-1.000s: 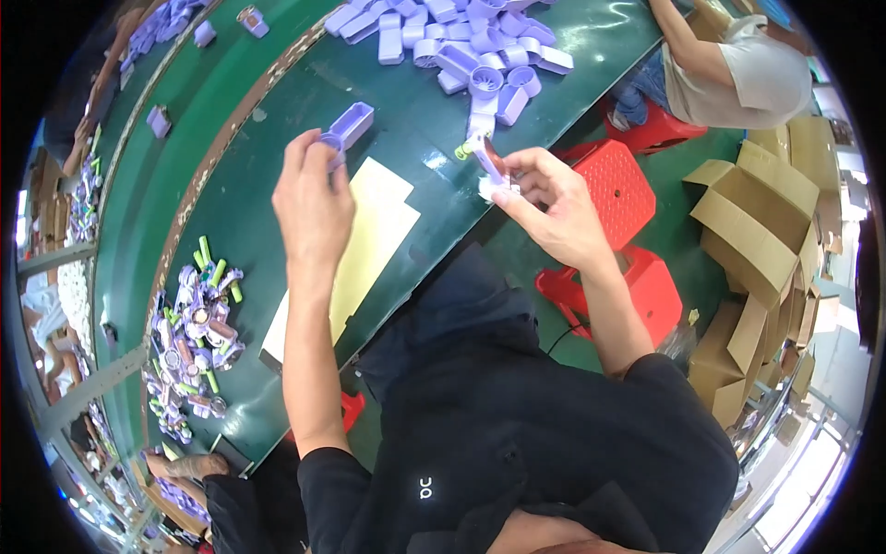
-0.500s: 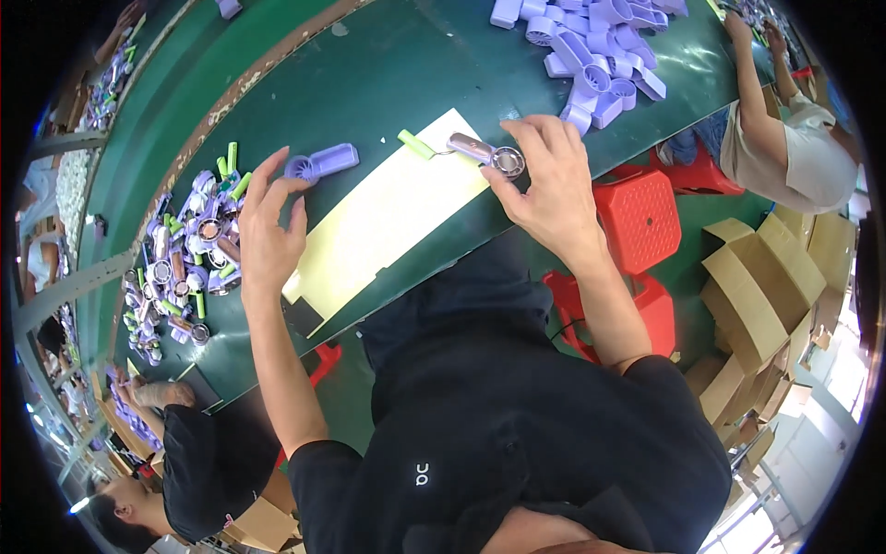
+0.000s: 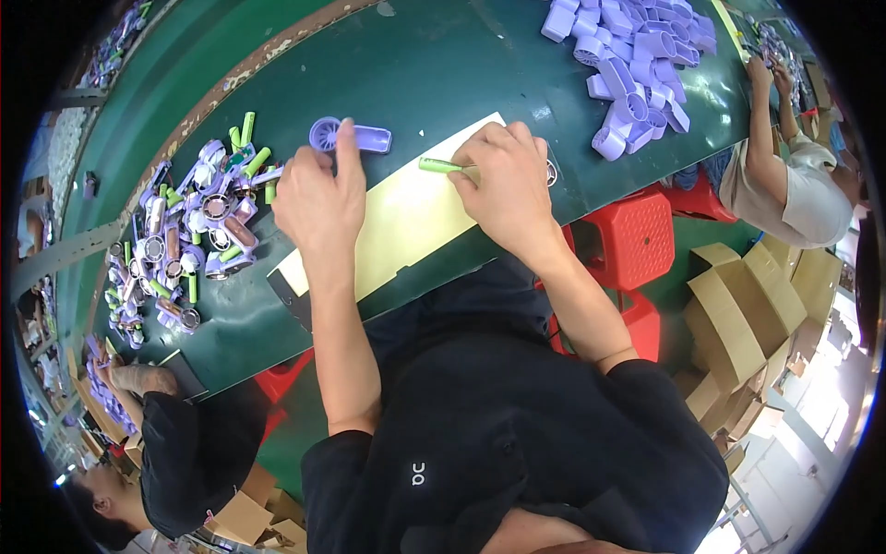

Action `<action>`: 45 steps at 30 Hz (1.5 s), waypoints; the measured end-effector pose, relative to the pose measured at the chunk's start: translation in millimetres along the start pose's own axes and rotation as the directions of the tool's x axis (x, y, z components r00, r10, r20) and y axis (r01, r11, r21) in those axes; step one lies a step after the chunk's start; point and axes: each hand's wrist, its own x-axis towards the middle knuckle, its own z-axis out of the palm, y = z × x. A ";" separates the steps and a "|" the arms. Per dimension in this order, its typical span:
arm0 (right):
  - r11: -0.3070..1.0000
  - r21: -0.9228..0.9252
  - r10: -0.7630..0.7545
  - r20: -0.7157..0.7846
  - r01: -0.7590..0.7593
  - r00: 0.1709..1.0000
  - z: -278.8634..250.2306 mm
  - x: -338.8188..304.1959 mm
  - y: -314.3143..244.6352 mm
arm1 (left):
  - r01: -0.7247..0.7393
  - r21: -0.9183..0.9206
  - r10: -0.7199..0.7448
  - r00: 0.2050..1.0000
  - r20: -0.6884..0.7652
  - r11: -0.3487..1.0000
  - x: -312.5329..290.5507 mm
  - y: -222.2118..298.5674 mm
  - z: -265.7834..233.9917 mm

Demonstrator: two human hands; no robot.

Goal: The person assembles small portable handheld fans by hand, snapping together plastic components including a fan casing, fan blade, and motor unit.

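My right hand [image 3: 506, 185] is closed, pinching the end of a green cylindrical battery cell [image 3: 437, 165] between thumb and fingertips above a pale yellow sheet [image 3: 397, 222]. A small round fan assembly [image 3: 552, 173] shows only its ring past that hand; the rest is hidden behind the fingers. Left of the sheet, my left hand [image 3: 323, 198] has its fingers apart, one digit reaching up across the near side of an empty purple fan housing [image 3: 371, 139]. Whether it touches the housing I cannot tell.
A heap of purple housings, fan parts and green cells [image 3: 198, 226] lies at the left. Several empty purple housings [image 3: 637, 78] are piled at the far right of the green table [image 3: 461, 55]. Red stools [image 3: 629, 238], cartons [image 3: 748, 305] and two co-workers are nearby.
My right hand has moved over the fan assembly and taken hold of the green cell. My left hand has moved right, in front of the purple housing. The whole view has shifted slightly.
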 end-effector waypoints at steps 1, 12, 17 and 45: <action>1.000 -0.001 -0.002 0.006 0.002 1.000 -0.4 0.9 -1.1 | 0.018 -0.001 -0.018 1.000 -0.005 1.000 3.5 3.3 3.8; 0.987 0.130 -0.089 -0.028 0.092 0.996 1.7 3.6 9.4 | -0.066 -0.709 0.094 0.996 0.000 0.702 -14.5 20.6 28.3; 0.984 0.125 -0.129 0.038 0.124 0.991 -6.0 8.2 10.8 | 0.105 -0.963 0.122 0.983 0.139 0.249 -49.5 17.3 17.0; 0.993 0.119 -0.029 0.263 -0.002 0.964 -18.5 21.7 10.7 | 0.059 -0.953 0.170 0.979 0.114 0.299 -82.4 14.7 11.2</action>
